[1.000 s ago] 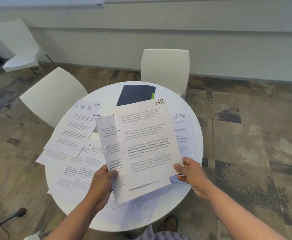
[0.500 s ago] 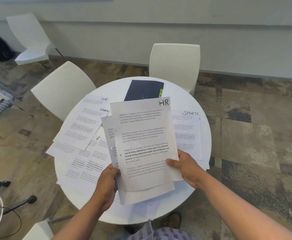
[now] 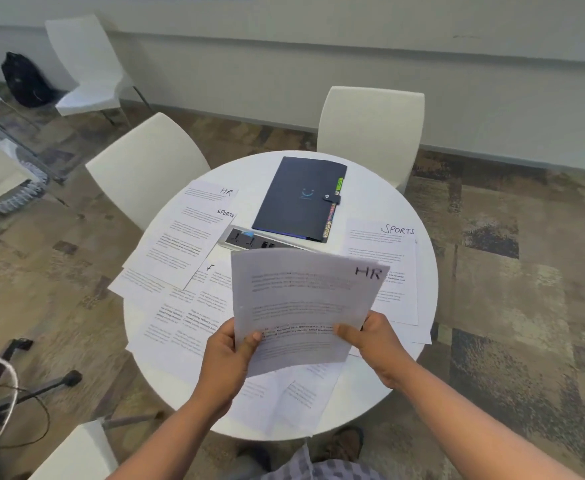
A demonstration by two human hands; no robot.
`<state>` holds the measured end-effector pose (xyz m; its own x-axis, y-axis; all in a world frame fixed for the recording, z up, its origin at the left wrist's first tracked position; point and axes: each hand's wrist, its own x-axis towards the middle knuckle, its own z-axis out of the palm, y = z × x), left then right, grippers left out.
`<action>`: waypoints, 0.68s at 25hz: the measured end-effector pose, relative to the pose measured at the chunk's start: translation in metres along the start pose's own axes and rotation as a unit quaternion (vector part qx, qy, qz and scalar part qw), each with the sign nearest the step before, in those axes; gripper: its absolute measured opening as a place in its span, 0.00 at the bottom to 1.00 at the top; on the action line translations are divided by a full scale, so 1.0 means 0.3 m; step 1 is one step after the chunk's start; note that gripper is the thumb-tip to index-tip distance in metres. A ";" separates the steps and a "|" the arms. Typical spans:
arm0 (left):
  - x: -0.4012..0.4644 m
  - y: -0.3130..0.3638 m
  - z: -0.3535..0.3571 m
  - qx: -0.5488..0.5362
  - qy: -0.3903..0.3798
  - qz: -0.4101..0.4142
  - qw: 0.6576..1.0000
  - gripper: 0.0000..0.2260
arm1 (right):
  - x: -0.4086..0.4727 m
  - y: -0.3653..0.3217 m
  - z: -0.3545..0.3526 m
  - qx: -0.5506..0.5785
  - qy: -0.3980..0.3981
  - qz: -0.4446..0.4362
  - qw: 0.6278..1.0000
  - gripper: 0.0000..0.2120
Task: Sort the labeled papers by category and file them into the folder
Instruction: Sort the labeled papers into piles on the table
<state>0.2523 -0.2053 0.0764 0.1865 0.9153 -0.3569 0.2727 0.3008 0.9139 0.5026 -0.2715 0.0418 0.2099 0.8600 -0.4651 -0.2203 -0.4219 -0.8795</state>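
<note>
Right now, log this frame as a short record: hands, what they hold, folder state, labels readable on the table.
left hand: grips the lower left edge of the HR sheets
right hand: grips their lower right edge
HR sheets: lifted above the table, top label HR
folder: dark, strap shut, flat at the far side
table labels: HR and SPORTS on the left pile, SPORTS on the right pile, F near the middle
power strip: in front of the folder

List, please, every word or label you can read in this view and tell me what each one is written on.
"HR": held sheet, top right corner.
"HR": far-left sheet on the table.
"SPORTS": left sheet overlapping it.
"SPORTS": right sheet.
"F": sheet in the left spread.
Printed paragraphs and the folder side tabs: too small or blurred to read.
</note>
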 end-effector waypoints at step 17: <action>-0.020 -0.107 -0.034 0.052 -0.015 -0.017 0.998 0.12 | -0.015 0.080 0.056 -0.142 -0.016 -0.019 0.990 0.15</action>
<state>0.2328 -0.2178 0.0513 0.2036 0.8959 -0.3948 0.3752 0.3011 0.8767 0.4804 -0.2807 0.0243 0.1812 0.8837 -0.4316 0.0648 -0.4486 -0.8914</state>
